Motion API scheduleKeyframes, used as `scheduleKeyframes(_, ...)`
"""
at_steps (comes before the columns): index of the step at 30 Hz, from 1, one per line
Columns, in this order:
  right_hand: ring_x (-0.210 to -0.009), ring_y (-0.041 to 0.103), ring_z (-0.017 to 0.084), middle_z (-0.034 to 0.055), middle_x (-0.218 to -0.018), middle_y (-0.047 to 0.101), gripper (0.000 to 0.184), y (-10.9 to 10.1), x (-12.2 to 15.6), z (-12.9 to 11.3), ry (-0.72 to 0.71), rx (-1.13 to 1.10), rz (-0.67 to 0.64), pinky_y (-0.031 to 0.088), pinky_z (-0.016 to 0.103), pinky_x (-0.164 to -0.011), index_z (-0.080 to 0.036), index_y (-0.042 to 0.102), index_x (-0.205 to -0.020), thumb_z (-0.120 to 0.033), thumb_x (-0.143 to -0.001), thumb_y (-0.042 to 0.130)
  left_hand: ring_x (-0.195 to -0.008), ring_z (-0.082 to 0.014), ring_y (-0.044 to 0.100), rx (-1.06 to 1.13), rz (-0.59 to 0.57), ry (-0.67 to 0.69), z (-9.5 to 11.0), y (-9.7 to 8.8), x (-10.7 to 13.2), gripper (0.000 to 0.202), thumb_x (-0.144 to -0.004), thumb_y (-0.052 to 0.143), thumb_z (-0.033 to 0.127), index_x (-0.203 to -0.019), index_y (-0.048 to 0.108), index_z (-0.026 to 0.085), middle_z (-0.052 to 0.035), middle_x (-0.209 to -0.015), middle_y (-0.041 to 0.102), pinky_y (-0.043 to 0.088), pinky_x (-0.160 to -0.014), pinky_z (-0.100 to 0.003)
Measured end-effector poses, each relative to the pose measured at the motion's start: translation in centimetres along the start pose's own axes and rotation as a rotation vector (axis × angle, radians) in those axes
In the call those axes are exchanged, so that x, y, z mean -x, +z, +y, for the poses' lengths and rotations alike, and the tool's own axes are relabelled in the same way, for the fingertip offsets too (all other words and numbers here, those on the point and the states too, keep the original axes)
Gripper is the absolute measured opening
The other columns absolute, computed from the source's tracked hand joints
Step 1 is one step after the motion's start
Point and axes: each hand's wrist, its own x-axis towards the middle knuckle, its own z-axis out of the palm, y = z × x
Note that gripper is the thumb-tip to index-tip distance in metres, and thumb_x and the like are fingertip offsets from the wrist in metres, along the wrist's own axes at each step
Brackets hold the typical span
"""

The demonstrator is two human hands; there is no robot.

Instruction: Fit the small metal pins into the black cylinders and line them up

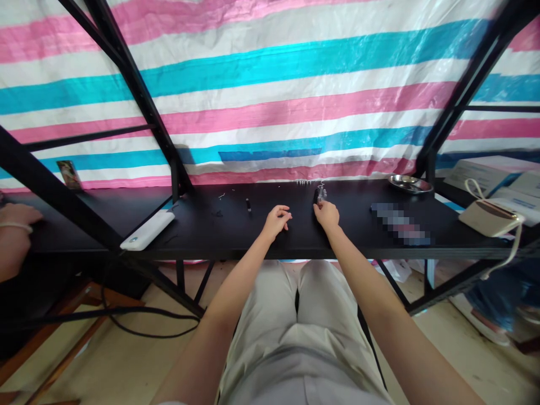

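Over the black table, my left hand is held with its fingers loosely curled and apart, and nothing shows in it. My right hand has its thumb and fingers closed at the near end of a small clear-and-black object, whose exact kind is too small to make out. Just behind it is a row of several tiny pale pieces. To the left of my left hand, a short black cylinder with a light end stands on the tabletop, near thin dark scraps and white scraps.
At left lies a white oblong device; beyond the black frame post is another person's hand. A shiny metal dish, a pixelated item, a beige pouch and white boxes are at right. Striped sheeting hangs behind.
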Motion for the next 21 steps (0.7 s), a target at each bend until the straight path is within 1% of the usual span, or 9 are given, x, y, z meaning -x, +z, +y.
scheduleKeyframes(8,-0.082,0.063,0.026,0.0157,-0.087,0.066,0.026,-0.04,-0.3,-0.27,0.017,0.069,-0.058,0.046,0.035,-0.071,-0.017,0.069,-0.09,-0.033,-0.081,0.05,-0.035,-0.0027,0.048,-0.003,0.004,0.006,-0.38,-0.09,-0.2,0.02,-0.074,0.057,0.018,-0.093,0.05,0.015,0.0027,-0.072,0.059,0.028,-0.035,-0.016)
scheduleKeyframes(13,-0.084,0.064,0.026,0.0152,-0.087,0.066,0.025,-0.03,-0.48,-0.24,0.046,0.065,-0.082,0.046,0.035,-0.072,-0.017,0.069,-0.089,-0.034,-0.081,0.052,-0.035,-0.003,0.048,0.002,0.004,0.009,-0.41,-0.06,-0.18,0.02,-0.074,0.057,0.018,-0.093,0.05,0.015,0.0024,-0.072,0.058,0.028,-0.035,-0.017)
scheduleKeyframes(21,-0.09,0.063,0.024,0.0125,-0.092,0.066,0.028,-0.18,-0.49,-0.54,0.086,0.101,-0.12,0.045,0.032,-0.077,-0.018,0.068,-0.096,-0.035,-0.083,0.05,-0.034,-0.0022,0.046,0.014,0.01,0.0,0.15,0.02,0.14,0.017,-0.075,0.055,0.015,-0.09,0.049,0.015,0.0039,-0.07,0.057,0.031,-0.037,-0.017)
